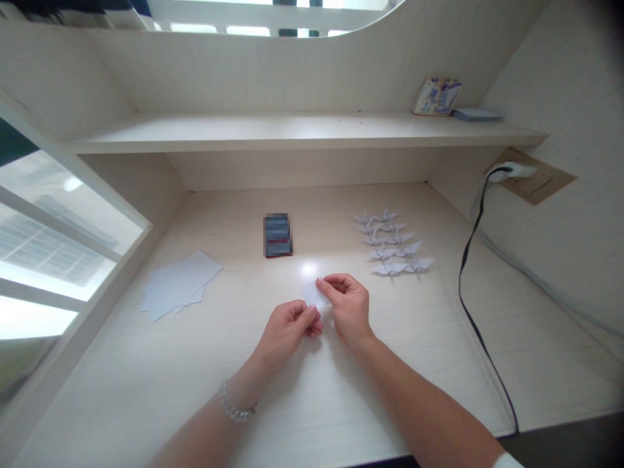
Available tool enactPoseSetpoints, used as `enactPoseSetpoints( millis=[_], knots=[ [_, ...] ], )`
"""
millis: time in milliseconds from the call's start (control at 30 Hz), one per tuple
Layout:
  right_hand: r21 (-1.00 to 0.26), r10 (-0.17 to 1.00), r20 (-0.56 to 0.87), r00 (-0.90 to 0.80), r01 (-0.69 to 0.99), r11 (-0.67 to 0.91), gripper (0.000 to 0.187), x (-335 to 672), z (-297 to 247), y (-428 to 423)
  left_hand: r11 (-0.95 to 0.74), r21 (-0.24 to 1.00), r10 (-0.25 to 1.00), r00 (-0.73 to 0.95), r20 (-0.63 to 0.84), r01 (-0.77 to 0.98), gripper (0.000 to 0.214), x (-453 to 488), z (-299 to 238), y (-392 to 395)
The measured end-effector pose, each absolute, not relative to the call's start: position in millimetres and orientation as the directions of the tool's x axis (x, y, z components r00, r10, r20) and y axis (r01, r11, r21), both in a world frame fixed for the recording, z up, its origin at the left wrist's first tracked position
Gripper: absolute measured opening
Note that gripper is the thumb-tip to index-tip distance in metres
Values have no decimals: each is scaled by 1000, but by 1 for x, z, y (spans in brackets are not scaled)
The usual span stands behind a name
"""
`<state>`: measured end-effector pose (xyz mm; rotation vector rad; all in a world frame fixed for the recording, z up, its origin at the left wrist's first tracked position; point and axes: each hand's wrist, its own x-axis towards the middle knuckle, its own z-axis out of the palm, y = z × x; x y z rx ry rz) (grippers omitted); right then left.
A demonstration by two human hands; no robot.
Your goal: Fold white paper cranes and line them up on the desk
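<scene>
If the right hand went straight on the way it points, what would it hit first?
Probably the dark rectangular pack: the right hand, pinching a white paper, points toward it across bare desk, though depth is unclear.

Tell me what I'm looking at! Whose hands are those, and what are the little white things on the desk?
The picture comes from a camera worn on a person's head, looking down, so you see that person's own two arms. The left hand and the right hand pinch a small white paper between their fingertips, over a pale desk. The little white things on the right are folded paper birds, lined up in rows. On the left lies a loose pile of flat paper sheets. A small dark box sits farther back, and a black cable runs down the right side.
</scene>
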<state>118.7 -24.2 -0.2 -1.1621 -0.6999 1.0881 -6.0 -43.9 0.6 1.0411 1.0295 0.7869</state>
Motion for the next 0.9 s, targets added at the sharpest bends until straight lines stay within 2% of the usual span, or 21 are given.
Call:
enactPoseSetpoints(
  millis=[100, 200, 333, 467, 733, 900],
  knots=[
    [-955, 929, -83, 361, -294, 29, 22, 120, 0, -23, 410, 907, 863, 364, -349, -101, 36, -8, 0, -43],
    [-957, 928, -71, 365, -286, 40, 23, 121, 1, -22, 427, 892, 874, 321, -365, -150, 41, -8, 1, -42],
    [-960, 947, -68, 314, -279, 23, 22, 121, 1, -23, 344, 928, 921, 245, -304, -140, 33, -6, 2, -40],
    [-965, 979, -71, 189, -263, -19, 21, 120, 2, -27, 246, 966, 956, 182, -229, -80, 27, -8, 2, -38],
    [-964, 996, -76, 56, -259, -59, 32, 123, 8, -27, 144, 990, 979, 142, -143, 3, 26, -12, 5, -37],
    [-975, 998, -57, 16, -218, -52, 27, 124, 9, -27, 131, 991, 982, 139, -131, 7, 22, -14, 5, -36]
  ],
)
